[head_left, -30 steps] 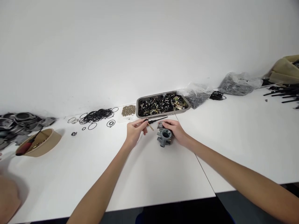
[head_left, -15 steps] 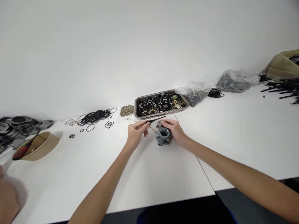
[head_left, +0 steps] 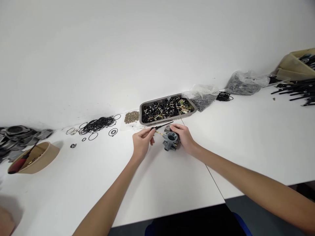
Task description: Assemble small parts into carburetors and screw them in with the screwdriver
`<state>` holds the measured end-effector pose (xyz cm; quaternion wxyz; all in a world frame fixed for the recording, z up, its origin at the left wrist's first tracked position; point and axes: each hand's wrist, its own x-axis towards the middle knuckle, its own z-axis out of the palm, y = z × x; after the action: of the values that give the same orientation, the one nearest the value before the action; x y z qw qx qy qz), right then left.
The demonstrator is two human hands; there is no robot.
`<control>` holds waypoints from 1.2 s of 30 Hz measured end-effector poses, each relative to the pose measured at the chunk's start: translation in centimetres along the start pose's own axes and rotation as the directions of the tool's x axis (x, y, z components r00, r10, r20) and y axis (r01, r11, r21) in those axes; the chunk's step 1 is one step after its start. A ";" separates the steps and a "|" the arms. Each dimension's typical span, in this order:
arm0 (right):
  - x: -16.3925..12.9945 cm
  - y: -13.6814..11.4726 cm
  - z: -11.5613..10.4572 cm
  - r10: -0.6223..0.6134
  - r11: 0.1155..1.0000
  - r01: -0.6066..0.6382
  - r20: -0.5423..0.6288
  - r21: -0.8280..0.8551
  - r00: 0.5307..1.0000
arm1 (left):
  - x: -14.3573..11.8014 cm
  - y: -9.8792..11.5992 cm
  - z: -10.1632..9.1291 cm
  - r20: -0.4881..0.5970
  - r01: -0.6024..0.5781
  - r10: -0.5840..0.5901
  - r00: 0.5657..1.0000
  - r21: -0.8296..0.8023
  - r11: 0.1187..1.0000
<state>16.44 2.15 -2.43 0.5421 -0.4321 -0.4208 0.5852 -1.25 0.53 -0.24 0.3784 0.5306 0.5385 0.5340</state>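
Observation:
A grey metal carburetor (head_left: 169,144) is in front of me over the white table, with a round bore facing up towards me. My right hand (head_left: 185,135) is closed around its right and far side. Between the thumb and fingers of my left hand (head_left: 142,141) is a black-headed part with a thin brass-coloured rod (head_left: 159,133). The rod's tip reaches the carburetor's left side; whether it is inside a hole I cannot tell. A dark, thin pointed strip (head_left: 164,125) sticks out rightward from my left fingertips, behind the carburetor.
Beyond my hands is a metal tray (head_left: 140,114) of small black and brass parts. Small brass pieces (head_left: 132,117) and black rubber rings (head_left: 97,125) lie left of it. A tan bin (head_left: 50,157) holds a red-handled screwdriver (head_left: 18,164). Plastic bags (head_left: 246,83) stand right. Part of a person shows lower left.
The view has shifted slightly, moving most things a little left. Both hands keep their grips, and the brass rod now lies flatter against the carburetor's left side.

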 end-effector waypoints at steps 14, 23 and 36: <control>-0.4 -1.0 -0.1 -0.074 0.997 0.074 0.006 -0.002 0.997 | -3.5 0.6 1.8 0.237 -0.243 0.210 0.949 0.119 0.963; -0.1 -1.6 -0.5 -0.074 0.994 0.084 0.126 -0.077 0.989 | -1.5 0.5 0.9 0.283 0.055 -0.016 0.959 -0.133 0.990; 0.5 -1.2 -1.0 -0.040 0.992 0.057 0.146 -0.113 0.988 | -0.5 0.8 0.2 0.396 0.120 -0.059 0.916 -0.131 0.984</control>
<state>17.69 2.76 -1.61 0.4983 -0.4094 -0.5027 0.5757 -0.79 -0.06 0.44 0.5418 0.5706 0.4335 0.4392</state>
